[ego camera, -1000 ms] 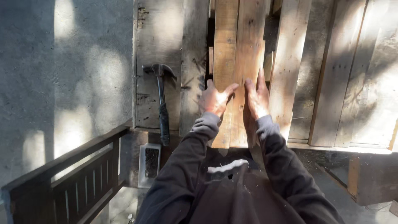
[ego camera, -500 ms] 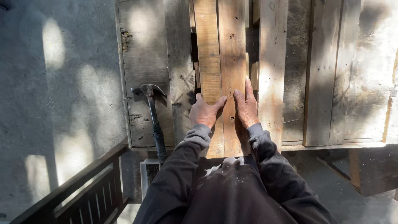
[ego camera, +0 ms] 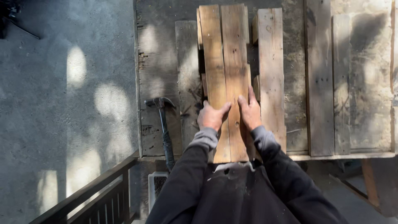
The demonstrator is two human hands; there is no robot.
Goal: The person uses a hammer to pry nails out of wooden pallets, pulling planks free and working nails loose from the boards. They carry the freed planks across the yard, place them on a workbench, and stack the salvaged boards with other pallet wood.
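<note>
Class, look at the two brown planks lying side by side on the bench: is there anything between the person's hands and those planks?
Nothing visible. The left hand and the right hand both lie flat on the brown planks. The hammer lies off to the left, clear of them.

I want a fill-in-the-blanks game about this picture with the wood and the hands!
1. Both hands, the left hand and the right hand, rest flat on two brown wooden ____.
2. The tool lying on the workbench left of the hands is a ____.
3. The person's sleeves are ____ in colour.
4. The railing is in the bottom ____ corner.

Missing words: planks; hammer; dark; left
</note>
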